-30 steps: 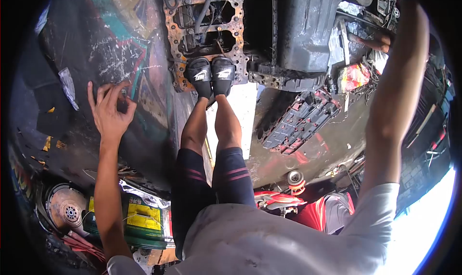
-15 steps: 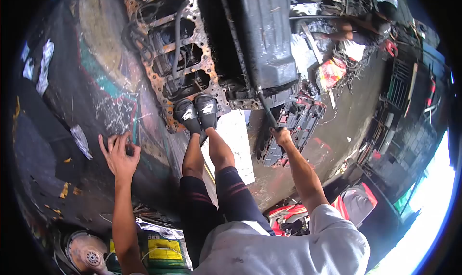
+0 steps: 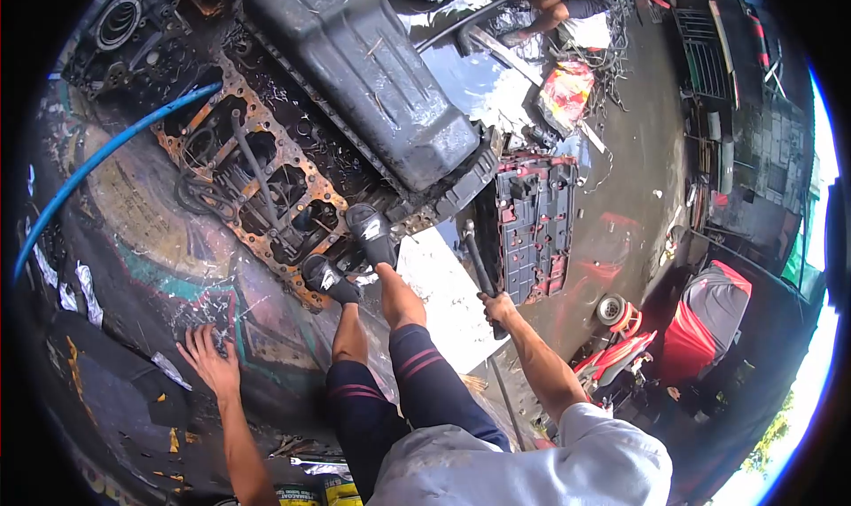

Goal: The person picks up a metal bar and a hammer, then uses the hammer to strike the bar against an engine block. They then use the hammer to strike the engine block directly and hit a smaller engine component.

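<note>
My right hand (image 3: 499,309) is closed around the dark handle of a ratchet wrench (image 3: 479,262), whose head points up and away from me. The tool hangs over the gap between a white board (image 3: 443,293) and a black and red ribbed part (image 3: 534,227). On the other side, my left hand (image 3: 211,361) is open, its fingers spread over the stained, painted floor covering (image 3: 177,267). My sandalled feet rest at the near end of a rusty engine block (image 3: 292,174). Beside the block lies a large black oil pan (image 3: 372,81).
A blue hose (image 3: 106,151) curves in from the left. Another person's bent leg (image 3: 545,14) shows at the top, near a red and yellow bag (image 3: 567,94). To the right stands a red and grey covered vehicle (image 3: 705,315). A thin rod (image 3: 510,400) slants below my right hand.
My view has swung right and widened. The wrench head has come away from the engine's corner, down toward me. My left fingers have gone from curled to spread, and my feet have moved apart.
</note>
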The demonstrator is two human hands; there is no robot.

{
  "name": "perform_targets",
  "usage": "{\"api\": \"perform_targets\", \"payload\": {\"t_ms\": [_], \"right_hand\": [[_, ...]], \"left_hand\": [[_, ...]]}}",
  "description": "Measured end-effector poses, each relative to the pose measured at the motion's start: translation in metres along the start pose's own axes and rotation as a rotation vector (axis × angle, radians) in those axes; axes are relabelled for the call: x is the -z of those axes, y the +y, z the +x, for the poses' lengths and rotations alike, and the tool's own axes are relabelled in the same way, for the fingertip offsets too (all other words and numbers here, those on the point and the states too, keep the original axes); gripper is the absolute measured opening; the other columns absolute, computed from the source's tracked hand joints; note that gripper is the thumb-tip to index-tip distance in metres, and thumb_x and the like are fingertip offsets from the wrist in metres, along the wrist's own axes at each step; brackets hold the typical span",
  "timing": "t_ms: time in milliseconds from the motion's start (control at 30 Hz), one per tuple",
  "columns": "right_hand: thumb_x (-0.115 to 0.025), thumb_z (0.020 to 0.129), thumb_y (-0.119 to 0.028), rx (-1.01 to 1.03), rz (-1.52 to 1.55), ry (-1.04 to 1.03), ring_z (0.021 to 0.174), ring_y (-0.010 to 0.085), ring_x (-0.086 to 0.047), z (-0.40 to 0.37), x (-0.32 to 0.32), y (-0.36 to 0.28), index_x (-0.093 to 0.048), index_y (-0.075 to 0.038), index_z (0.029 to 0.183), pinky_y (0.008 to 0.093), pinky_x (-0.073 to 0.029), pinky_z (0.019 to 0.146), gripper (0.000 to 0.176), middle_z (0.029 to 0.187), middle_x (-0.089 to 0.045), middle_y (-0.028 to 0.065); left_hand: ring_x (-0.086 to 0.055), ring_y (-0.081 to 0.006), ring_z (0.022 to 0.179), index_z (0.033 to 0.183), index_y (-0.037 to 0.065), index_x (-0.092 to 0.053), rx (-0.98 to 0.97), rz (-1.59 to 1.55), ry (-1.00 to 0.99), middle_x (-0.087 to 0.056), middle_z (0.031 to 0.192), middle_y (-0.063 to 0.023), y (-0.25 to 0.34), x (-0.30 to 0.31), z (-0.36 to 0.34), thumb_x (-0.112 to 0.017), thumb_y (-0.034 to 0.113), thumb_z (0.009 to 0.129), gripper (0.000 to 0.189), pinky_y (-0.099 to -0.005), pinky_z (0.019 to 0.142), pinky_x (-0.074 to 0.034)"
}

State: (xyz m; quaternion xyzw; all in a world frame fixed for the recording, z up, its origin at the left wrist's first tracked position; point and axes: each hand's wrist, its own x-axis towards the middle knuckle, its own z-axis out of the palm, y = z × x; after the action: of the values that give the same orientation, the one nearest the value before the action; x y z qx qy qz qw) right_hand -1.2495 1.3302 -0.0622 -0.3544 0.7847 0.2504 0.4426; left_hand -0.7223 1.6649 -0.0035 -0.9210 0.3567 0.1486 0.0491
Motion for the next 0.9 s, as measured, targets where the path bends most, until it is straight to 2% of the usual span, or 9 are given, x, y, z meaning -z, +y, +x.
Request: {"api": "perform_targets", "payload": {"t_ms": [133, 267, 400, 533, 633, 767, 833, 867, 900], "right_hand": [[-0.066, 0.089, -0.058, 0.267, -0.269, 0.225, 0.062, 0.0224, -0.066, -0.022, 0.078, -0.073, -0.066, 0.009, 0.082, 0.0388, -0.052, 0.058, 0.067, 0.069, -0.066, 0.0169], [-0.063, 0.093, -0.057, 0.59, 0.011, 0.215, 0.049, 0.0051, -0.044, -0.082, 0.157, -0.224, -0.054, -0.01, 0.074, 0.0263, -0.034, 0.044, 0.051, 0.057, -0.047, -0.0056], [-0.058, 0.1, -0.045, 1.257, 0.307, 0.273, 0.045, 0.0077, -0.05, -0.135, 0.214, -0.371, -0.056, -0.009, 0.076, 0.0246, -0.038, 0.043, 0.043, 0.056, -0.051, -0.0019], [-0.054, 0.1, -0.027, 2.229, 0.043, 0.982, 0.045, 0.0136, -0.047, -0.119, 0.283, -0.532, -0.058, -0.006, 0.075, 0.0304, -0.033, 0.043, 0.033, 0.058, -0.053, 0.0015], [-0.054, 0.099, -0.038, 1.887, -0.092, 1.168, 0.069, 0.0263, -0.055, 0.034, 0.245, -0.499, -0.056, 0.0, 0.097, 0.0383, -0.04, 0.062, 0.039, 0.08, -0.06, 0.0135], [-0.055, 0.096, -0.053, 0.97, -0.373, 0.688, 0.102, 0.0433, -0.066, 0.283, 0.142, -0.291, -0.053, 0.009, 0.126, 0.0488, -0.051, 0.088, 0.069, 0.11, -0.068, 0.0294], [-0.061, 0.091, -0.053, 0.36, -0.753, 0.448, 0.101, 0.0455, -0.066, 0.322, 0.147, -0.221, -0.068, 0.007, 0.106, 0.0486, -0.053, 0.09, 0.063, 0.102, -0.068, 0.0323], [-0.065, 0.087, -0.057, 0.446, -0.672, 0.326, 0.101, 0.0431, -0.068, 0.327, 0.144, -0.22, -0.068, 0.008, 0.101, 0.0482, -0.054, 0.085, 0.067, 0.098, -0.069, 0.0312], [-0.069, 0.088, -0.052, 0.44, -0.613, 0.31, 0.079, 0.0285, -0.061, 0.357, 0.137, -0.227, -0.068, 0.003, 0.095, 0.0414, -0.049, 0.07, 0.056, 0.081, -0.064, 0.018]], "left_hand": [[-0.036, -0.0277, 0.142, 0.119, 0.009, -0.062, 0.026, 0.179, -0.215, -0.06, 0.128, -0.0048, 0.009, 0.005, 0.007, -0.067, 0.021, 0.078, 0.043, -0.0563, 0.124, -0.004], [-0.036, -0.0262, 0.143, 0.117, 0.009, -0.063, 0.024, 0.219, -0.24, -0.06, 0.127, -0.0045, 0.006, -0.009, 0.008, -0.068, 0.021, 0.078, 0.041, -0.0577, 0.124, -0.002], [-0.037, -0.0271, 0.141, 0.116, 0.007, -0.063, 0.016, 0.268, -0.322, -0.059, 0.125, -0.0056, 0.016, -0.004, 0.011, -0.066, 0.021, 0.081, 0.038, -0.0588, 0.124, -0.003], [-0.04, -0.0267, 0.14, 0.115, 0.006, -0.063, -0.016, 0.295, -0.251, -0.06, 0.124, -0.0067, 0.015, -0.017, 0.011, -0.065, 0.019, 0.08, 0.038, -0.0583, 0.124, -0.006], [-0.042, -0.0249, 0.139, 0.116, 0.007, -0.063, 0.01, 0.306, -0.236, -0.061, 0.126, -0.0069, 0.016, -0.025, 0.013, -0.063, 0.019, 0.081, 0.037, -0.0574, 0.124, -0.009], [-0.039, -0.0251, 0.143, 0.118, 0.006, -0.063, 0.01, 0.323, -0.234, -0.061, 0.132, -0.006, 0.011, -0.03, 0.01, -0.061, 0.02, 0.082, 0.038, -0.0568, 0.123, -0.008], [-0.038, -0.0259, 0.143, 0.119, 0.004, -0.062, -0.042, 0.241, -0.259, -0.061, 0.131, -0.0065, 0.006, -0.024, 0.004, -0.061, 0.019, 0.082, 0.04, -0.057, 0.123, -0.008], [-0.038, -0.0262, 0.143, 0.119, 0.004, -0.062, -0.052, 0.221, -0.244, -0.062, 0.13, -0.0068, -0.001, -0.02, 0.008, -0.06, 0.018, 0.082, 0.04, -0.0571, 0.123, -0.008], [-0.037, -0.0271, 0.144, 0.12, 0.002, -0.063, -0.058, 0.207, -0.242, -0.062, 0.13, -0.0069, 0.001, -0.016, 0.01, -0.059, 0.018, 0.082, 0.041, -0.0575, 0.123, -0.008]]}}
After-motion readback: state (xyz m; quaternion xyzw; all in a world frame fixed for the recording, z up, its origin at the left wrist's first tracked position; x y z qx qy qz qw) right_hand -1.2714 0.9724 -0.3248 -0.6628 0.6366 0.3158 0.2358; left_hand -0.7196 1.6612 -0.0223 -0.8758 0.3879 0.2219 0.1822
